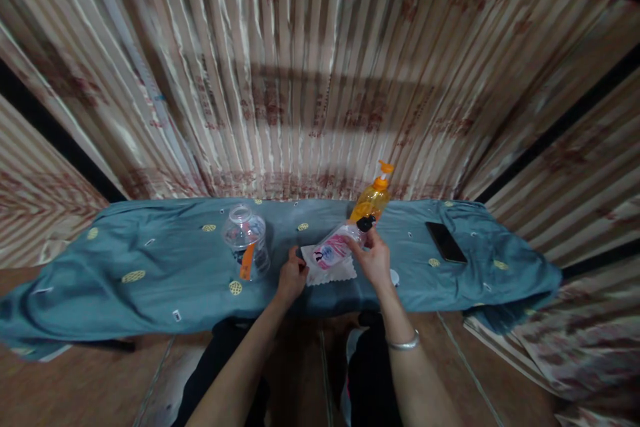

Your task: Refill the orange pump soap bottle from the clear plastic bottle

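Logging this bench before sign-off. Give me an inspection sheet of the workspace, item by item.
Surface: low table under a rumpled blue-grey cloth with yellow spots.
Job's things: small clear bottle with pink label and black cap, tilted over a white cloth.
Clutter: clear plastic jar with orange tag, left of centre; orange pump bottle at the back; dark phone lying flat to the right.
Hands: right hand holds the small bottle, fingers around its upper end; left hand closed at the white cloth's left edge.
Cables: nothing seen.
Surroundings: striped patterned curtains behind and beside; wooden floor; silver bangle on the right wrist.
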Motion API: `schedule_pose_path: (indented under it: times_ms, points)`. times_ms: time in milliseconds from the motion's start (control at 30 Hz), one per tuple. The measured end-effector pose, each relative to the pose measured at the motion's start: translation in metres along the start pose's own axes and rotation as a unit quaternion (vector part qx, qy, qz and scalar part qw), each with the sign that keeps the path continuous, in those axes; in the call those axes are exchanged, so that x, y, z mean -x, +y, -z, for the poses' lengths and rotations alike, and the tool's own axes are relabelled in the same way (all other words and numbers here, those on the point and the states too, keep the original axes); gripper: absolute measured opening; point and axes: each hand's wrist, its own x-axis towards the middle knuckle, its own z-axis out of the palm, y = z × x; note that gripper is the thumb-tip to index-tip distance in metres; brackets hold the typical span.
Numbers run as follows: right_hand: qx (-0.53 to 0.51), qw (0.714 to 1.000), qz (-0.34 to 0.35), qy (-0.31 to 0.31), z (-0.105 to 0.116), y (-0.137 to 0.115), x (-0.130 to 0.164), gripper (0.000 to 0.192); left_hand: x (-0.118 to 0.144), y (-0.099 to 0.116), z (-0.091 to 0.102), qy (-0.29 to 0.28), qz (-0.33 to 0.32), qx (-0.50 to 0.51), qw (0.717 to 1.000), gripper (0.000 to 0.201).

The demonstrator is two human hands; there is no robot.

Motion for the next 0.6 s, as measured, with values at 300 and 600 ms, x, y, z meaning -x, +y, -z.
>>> schedule_pose_path:
  times_ms: [300,600]
  points:
    - [-0.017,1.000,0.013,-0.012,0.004,0.001,0.002,0.052,0.006,-0.014,0.029,0.072,-0.023,0.047,0.996,0.055]
    - [0.008,0.986,0.120,-0.118,-0.029,-0.041,-0.005,0.048,0.020,0.022,0.012,0.049,-0.092,0.128,0.986,0.102]
